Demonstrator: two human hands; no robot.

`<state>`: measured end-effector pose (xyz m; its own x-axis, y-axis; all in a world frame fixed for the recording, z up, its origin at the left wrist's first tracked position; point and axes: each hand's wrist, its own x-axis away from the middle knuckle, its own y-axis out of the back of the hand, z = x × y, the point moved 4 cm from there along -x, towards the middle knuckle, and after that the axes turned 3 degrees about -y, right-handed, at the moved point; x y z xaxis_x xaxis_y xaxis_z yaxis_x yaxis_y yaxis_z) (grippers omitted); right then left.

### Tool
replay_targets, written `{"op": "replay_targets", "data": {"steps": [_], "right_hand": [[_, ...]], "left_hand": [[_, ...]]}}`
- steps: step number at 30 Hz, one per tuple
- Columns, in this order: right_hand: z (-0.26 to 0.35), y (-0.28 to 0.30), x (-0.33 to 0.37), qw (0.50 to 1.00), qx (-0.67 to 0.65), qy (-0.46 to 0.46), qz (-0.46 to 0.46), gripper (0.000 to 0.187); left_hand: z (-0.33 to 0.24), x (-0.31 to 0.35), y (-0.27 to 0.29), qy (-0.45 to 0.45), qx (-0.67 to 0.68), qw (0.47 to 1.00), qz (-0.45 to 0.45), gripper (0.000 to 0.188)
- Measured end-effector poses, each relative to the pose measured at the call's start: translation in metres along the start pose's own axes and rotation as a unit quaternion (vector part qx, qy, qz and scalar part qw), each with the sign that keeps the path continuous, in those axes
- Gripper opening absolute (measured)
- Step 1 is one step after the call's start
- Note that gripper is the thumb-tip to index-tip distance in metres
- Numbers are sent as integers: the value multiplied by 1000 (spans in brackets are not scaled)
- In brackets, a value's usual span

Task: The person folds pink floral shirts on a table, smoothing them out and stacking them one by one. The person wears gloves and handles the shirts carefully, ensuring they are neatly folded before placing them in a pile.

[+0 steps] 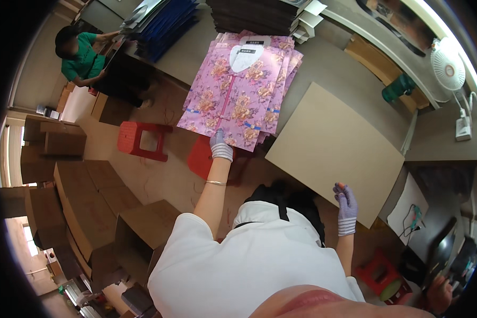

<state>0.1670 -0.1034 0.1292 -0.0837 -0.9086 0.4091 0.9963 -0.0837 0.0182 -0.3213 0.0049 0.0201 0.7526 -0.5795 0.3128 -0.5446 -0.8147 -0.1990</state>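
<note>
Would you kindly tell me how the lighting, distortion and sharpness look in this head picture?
Head view: the light strip at upper right is blown out to white and bowed by the fisheye lens; same view: the corners fall to black; same view: the floral sheets show their pattern clearly.

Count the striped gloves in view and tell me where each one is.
2: one glove on the left hand, at the near edge of the pink flowered stack; another glove on the right hand, near the tan board. Others may be hidden.
</note>
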Motion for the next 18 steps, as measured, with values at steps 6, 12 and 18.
{"op": "replay_targets", "data": {"steps": [6, 12, 18], "right_hand": [[-9, 11, 2, 999, 42, 4, 4, 31], [-153, 131, 9, 965, 47, -187, -176, 28], [-154, 246, -24, 896, 346, -58, -273, 43]], "left_hand": [[-22, -20, -42, 131, 49, 987, 76, 44], [-63, -1, -38, 135, -166, 964, 159, 29], [-9, 113, -73, 96, -275, 837, 463, 32]]}}
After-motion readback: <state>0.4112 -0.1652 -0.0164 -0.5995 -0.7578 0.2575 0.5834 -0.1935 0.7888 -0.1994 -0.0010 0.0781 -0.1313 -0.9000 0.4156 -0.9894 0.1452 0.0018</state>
